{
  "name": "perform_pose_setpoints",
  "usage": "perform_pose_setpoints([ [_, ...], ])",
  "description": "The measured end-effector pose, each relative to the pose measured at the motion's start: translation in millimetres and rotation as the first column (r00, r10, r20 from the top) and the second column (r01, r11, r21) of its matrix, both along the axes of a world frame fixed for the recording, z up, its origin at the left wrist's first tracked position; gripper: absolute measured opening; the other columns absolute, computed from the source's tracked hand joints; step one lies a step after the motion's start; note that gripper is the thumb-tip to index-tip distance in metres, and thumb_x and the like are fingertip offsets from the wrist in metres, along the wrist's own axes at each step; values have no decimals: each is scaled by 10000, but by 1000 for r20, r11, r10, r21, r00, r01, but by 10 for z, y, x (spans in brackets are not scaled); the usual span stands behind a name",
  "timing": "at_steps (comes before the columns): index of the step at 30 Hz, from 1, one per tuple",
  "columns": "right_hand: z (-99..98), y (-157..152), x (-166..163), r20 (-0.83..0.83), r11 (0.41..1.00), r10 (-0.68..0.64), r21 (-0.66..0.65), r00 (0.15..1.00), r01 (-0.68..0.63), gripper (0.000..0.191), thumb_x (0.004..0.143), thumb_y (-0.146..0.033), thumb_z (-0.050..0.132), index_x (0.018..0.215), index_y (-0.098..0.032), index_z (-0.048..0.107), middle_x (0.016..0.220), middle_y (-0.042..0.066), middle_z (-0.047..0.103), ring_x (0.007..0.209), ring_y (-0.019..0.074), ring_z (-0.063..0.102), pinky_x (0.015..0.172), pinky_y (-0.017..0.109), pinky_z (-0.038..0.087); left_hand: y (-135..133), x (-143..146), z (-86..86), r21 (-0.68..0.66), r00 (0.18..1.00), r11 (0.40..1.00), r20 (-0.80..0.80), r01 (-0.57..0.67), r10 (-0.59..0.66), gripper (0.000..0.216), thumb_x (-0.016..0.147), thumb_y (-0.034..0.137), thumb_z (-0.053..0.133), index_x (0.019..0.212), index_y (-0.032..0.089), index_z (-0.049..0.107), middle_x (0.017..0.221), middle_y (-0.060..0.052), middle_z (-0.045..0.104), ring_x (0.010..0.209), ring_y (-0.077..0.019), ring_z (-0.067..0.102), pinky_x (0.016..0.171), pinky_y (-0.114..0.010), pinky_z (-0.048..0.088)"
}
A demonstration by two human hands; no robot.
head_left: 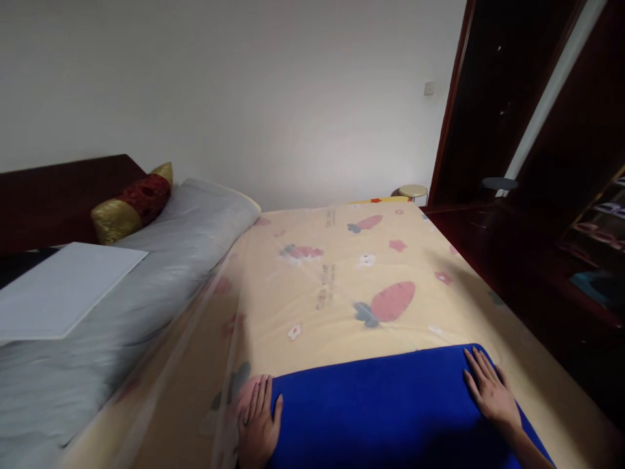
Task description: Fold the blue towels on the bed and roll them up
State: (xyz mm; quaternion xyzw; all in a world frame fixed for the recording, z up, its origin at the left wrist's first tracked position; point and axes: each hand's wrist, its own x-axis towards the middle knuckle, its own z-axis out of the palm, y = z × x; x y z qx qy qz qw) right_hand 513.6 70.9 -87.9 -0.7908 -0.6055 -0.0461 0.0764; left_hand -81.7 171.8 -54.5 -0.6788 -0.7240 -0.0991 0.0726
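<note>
A flat blue mat [381, 404] with rounded corners lies on the bed, its near part running out of the bottom of the view. My left hand [260, 420] rests at the mat's left edge, fingers stretched forward and thumb lying on the blue surface. Over the far right corner, my right hand [493, 391] lies flat with its fingers extended. Neither hand grips anything. Beneath the mat is a yellow bed sheet [336, 339] printed with carrots and flowers, partly under a sheer, plastic-like film.
A grey quilt [161, 280] is bunched on the left, with a white board [63, 293] on it. A red and gold bolster [137, 202] leans by the dark headboard [63, 189]. Two stools, one beige [413, 191] and one dark [499, 184], stand beyond the bed.
</note>
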Motion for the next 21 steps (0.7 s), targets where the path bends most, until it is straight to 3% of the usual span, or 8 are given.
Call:
perform_pose_setpoints([
  [9, -29, 28, 13, 30, 999, -35, -39, 999, 36, 645, 935, -539, 160, 1504, -242, 222, 1589, 23, 223, 1471, 182, 132, 1178, 464, 123, -11, 47, 43, -52, 995, 997, -84, -59, 54, 599, 952, 409, 165, 1495, 183, 278, 1553, -43, 320, 1446, -173, 207, 1177, -436, 94],
  [13, -115, 74, 28, 23, 997, -56, -53, 998, 57, 638, 926, -521, 173, 1490, -240, 270, 1588, 37, 225, 1465, 203, 167, 1172, 492, 136, 33, -7, 67, -168, 992, 981, -90, -98, 83, 596, 950, 423, 187, 1501, 207, 249, 1582, -17, 232, 1452, -160, 185, 1173, -440, 108],
  [18, -82, 238, 118, -49, 982, -69, -178, 996, 59, 616, 902, -470, 246, 1458, -229, 355, 1552, 65, 316, 1435, 249, 263, 1142, 543, 225, 142, -15, 311, -383, 992, 915, -60, -127, 112, 594, 942, 422, 243, 1502, 226, 225, 1589, -26, 184, 1454, -175, 185, 1148, -501, 181],
  [21, 60, 328, -76, -44, 986, -98, -139, 994, 91, 581, 864, -325, 322, 1398, -143, 462, 1523, 144, 360, 1429, 313, 265, 1128, 587, 228, 96, 280, 500, -361, 990, 923, -101, -130, 100, 572, 945, 345, 231, 1491, 176, 252, 1590, -63, 151, 1465, -215, 144, 1127, -579, 174],
])
